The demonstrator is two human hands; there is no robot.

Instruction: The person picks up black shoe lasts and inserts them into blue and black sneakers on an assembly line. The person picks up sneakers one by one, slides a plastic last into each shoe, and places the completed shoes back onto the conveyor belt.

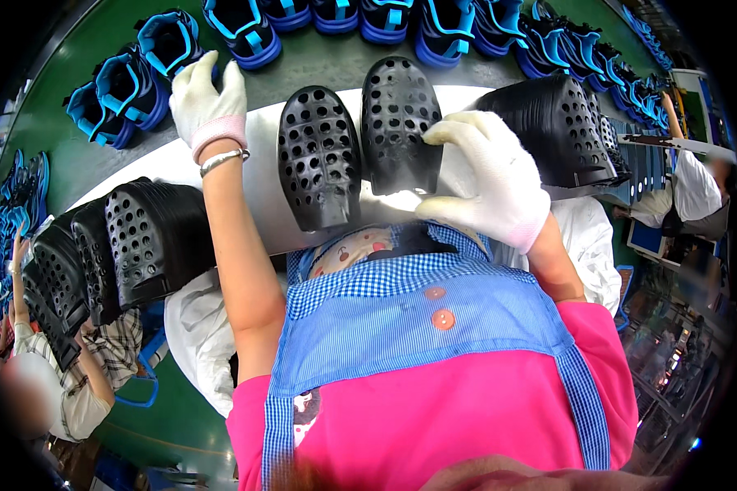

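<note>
My left hand [209,102], in a white glove, reaches out to a black shoe with bright blue trim [169,39]. Its fingers and thumb close round the near end of that shoe, partly hiding it. My right hand [495,176], also gloved, is by the second of two black perforated shoe-shaped forms. Its curved fingers and thumb are apart, with a fingertip at the edge of this right form [397,123]. The left form [319,155] stands beside it, tilted toward me. Both forms are bare, over a white curved surface [258,204].
More black-and-blue shoes [241,33] line the green table [319,61] in an arc beyond the forms. Stacked black perforated forms [151,237] sit at left, others [549,127] at right. Co-workers' arms show at both sides, one person [65,393] at lower left.
</note>
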